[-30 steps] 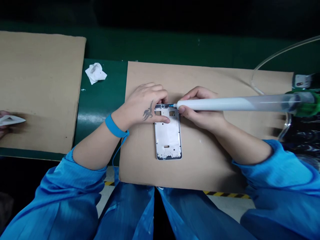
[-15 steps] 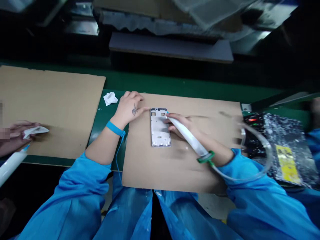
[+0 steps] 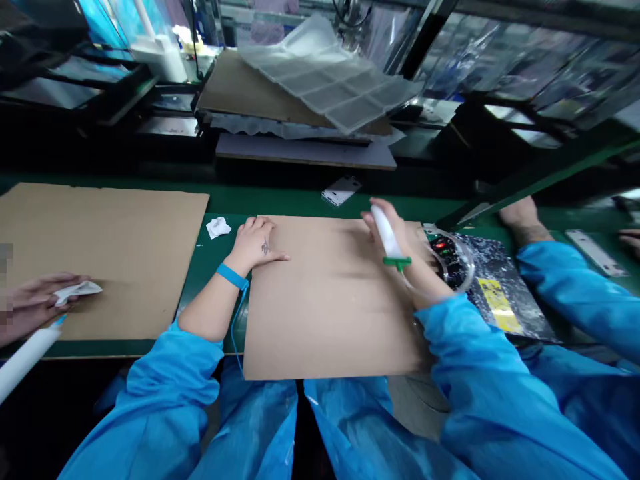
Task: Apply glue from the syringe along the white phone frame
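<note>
My left hand (image 3: 254,244) lies on the left back edge of a cardboard sheet (image 3: 315,313), thumb stretched out, holding nothing. A blue wrist strap (image 3: 233,275) circles that wrist, its cord hanging down. Over the back right of the cardboard, my right hand (image 3: 393,227), slightly blurred, is closed round a white glue syringe (image 3: 386,232). The syringe has a green adapter (image 3: 397,262) and a clear tube (image 3: 470,267); its tip is hidden. A silver phone frame (image 3: 342,191) lies tilted on the green surface (image 3: 280,200) beyond the cardboard, apart from both hands.
A black control box (image 3: 445,257) with lit red digits sits at right, beside a co-worker's arm (image 3: 580,267). At left, another person's hand (image 3: 47,297) holds a white tissue over a second cardboard sheet (image 3: 115,247). Crumpled paper (image 3: 219,227) and a plastic tray (image 3: 330,73) are also there.
The phone frame has gone from the cardboard to the green surface behind it. My right hand has drawn away with the syringe. My view has tilted up; my left hand stays on the cardboard edge.
</note>
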